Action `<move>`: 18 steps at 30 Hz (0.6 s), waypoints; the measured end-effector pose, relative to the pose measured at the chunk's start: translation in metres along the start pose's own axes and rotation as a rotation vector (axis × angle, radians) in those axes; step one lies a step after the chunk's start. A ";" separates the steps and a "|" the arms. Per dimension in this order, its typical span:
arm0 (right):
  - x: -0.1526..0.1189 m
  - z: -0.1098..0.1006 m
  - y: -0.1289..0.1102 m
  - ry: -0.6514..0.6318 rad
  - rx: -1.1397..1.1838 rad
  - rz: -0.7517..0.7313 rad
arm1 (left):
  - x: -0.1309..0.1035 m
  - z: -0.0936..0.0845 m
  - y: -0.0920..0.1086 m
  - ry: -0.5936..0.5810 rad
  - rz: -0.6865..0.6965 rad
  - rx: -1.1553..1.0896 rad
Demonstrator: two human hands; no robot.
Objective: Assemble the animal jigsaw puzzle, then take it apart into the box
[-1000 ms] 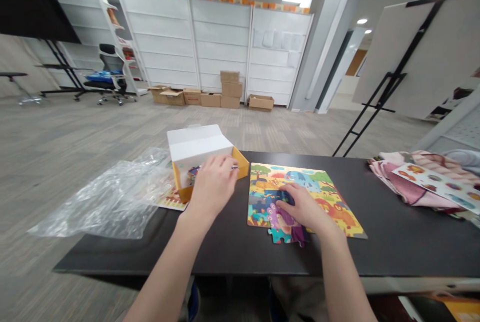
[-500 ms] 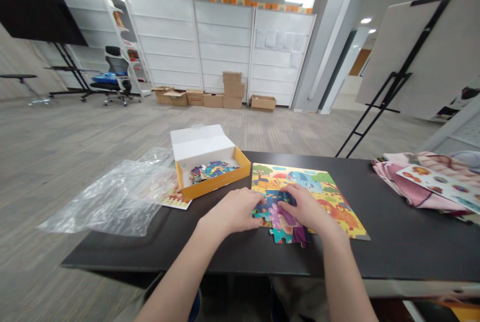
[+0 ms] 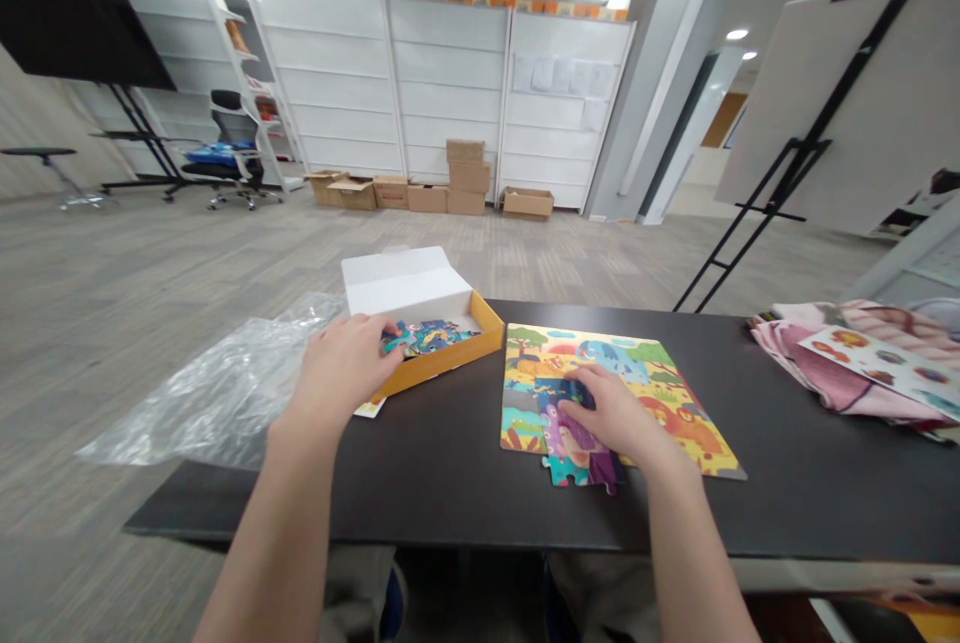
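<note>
My left hand (image 3: 346, 363) is at the left front corner of an open yellow box (image 3: 431, 366), its thumb and fingers closed around a puzzle piece (image 3: 391, 344) beside the rim. Loose blue, colourful puzzle pieces (image 3: 439, 334) lie inside the box. Over on the right, my right hand (image 3: 611, 410) curls its fingers onto a joined cluster of puzzle pieces (image 3: 568, 443) in purple, pink and teal. That cluster rests partly over a yellow animal picture board (image 3: 660, 383) and hangs past its near edge. My right fingertips partly hide it.
Crumpled clear plastic (image 3: 225, 388) lies left of the box, beyond the table edge. A printed card (image 3: 370, 410) shows under the box. At right, pink cloth (image 3: 814, 363) carries a sticker sheet (image 3: 885, 373). The black table (image 3: 450, 483) ends close to my body.
My left hand has moved left from the puzzle cluster to the box, taking pieces from the cluster's left side. My right hand has stayed on the cluster.
</note>
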State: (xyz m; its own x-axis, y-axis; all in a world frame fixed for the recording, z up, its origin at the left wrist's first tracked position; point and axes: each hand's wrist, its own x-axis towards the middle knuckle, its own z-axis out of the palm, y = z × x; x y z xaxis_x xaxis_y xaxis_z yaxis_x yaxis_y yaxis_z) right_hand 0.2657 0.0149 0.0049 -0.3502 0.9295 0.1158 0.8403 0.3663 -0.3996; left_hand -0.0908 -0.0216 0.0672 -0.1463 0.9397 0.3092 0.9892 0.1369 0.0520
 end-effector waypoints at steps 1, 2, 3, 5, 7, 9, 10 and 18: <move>0.000 0.000 0.001 0.008 -0.016 0.013 | -0.001 0.001 0.000 -0.018 -0.031 0.015; 0.000 0.000 0.001 0.016 -0.035 0.027 | -0.001 0.002 0.001 -0.037 -0.059 0.023; 0.000 0.000 0.002 0.024 -0.052 0.043 | -0.001 0.003 0.003 -0.054 -0.087 0.026; 0.000 0.000 0.004 0.031 -0.078 0.064 | -0.002 0.002 0.009 -0.068 -0.112 0.025; 0.000 -0.001 0.005 0.029 -0.089 0.070 | -0.002 -0.001 0.021 -0.024 -0.081 0.003; 0.001 -0.001 0.006 0.027 -0.093 0.068 | -0.004 -0.004 0.039 0.058 0.008 -0.071; 0.001 0.000 0.006 0.028 -0.093 0.068 | -0.005 -0.006 0.049 0.083 0.071 -0.137; 0.000 0.004 0.010 0.069 -0.032 0.076 | -0.022 0.028 0.128 -0.332 0.651 -0.448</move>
State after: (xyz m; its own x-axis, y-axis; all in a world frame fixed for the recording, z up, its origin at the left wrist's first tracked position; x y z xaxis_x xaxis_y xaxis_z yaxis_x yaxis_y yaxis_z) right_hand 0.2722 0.0187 -0.0022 -0.2560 0.9551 0.1493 0.8766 0.2944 -0.3807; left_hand 0.0396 -0.0161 0.0409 0.5289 0.8405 0.1174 0.7689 -0.5332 0.3528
